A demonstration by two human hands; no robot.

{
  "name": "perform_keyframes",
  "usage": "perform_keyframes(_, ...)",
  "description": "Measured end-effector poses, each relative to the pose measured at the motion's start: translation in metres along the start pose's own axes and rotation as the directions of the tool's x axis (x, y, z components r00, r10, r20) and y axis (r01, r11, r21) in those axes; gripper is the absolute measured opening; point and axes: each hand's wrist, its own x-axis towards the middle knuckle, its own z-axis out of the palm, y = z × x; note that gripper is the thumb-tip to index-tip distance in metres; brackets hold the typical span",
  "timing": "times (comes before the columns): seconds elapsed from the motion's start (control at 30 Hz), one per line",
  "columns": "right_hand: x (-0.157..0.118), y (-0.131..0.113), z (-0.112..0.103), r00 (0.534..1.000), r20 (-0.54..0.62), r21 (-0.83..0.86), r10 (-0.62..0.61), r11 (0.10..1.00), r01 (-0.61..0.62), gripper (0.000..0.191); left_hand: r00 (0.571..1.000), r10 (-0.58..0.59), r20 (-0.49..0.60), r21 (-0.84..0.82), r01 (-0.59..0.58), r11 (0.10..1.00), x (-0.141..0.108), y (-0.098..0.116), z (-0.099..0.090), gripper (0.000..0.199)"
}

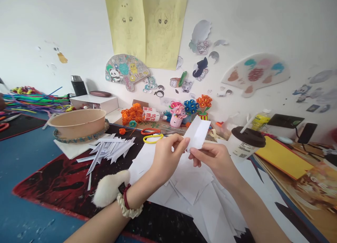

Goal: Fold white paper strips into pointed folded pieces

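A white sheet of paper (198,131) with a lengthwise crease is held up between my two hands. My left hand (168,153) pinches its lower left edge between thumb and fingers. At the lower right, my right hand (214,160) grips the same paper, thumb in front and fingers curled behind. Beneath both hands lies a spread of loose white paper pieces (193,185). To the left, a heap of narrow folded paper strips (112,150) rests on the dark mat (60,183). A fluffy white scrunchie-like ornament (109,188) sits at my left wrist.
Left of the strips stands a beige basin (77,123). Yellow-handled scissors (152,138) lie beyond my left hand. A lidded cup with a straw (244,141) is close to my right hand. Pipe-cleaner flowers (177,111) line the back by the wall. A yellow folder (285,157) lies at right.
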Motion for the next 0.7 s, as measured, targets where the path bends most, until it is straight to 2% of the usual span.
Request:
perform_keyframes(0.37,-0.0015,-0.0013,0.0035,1.0,0.006,0.016,0.022,1.0,-0.022,0.025,0.995,0.054,-0.079,0.062,-0.05,0.997,-0.0048,0.0006,0.0034,0.033)
perform_keyframes(0.53,-0.0011,-0.0015,0.0079,0.999,-0.052,0.021,0.007,1.0,-0.006,0.024,0.988,0.114,-0.1,0.136,-0.1,0.986,-0.0064,-0.0017,0.0052,0.033)
perform_keyframes(0.7,-0.0021,0.0,0.0078,0.998,-0.059,0.026,0.002,1.0,-0.001,0.023,0.978,0.182,-0.105,0.174,-0.162,0.971,-0.0081,-0.0036,0.0064,0.033)
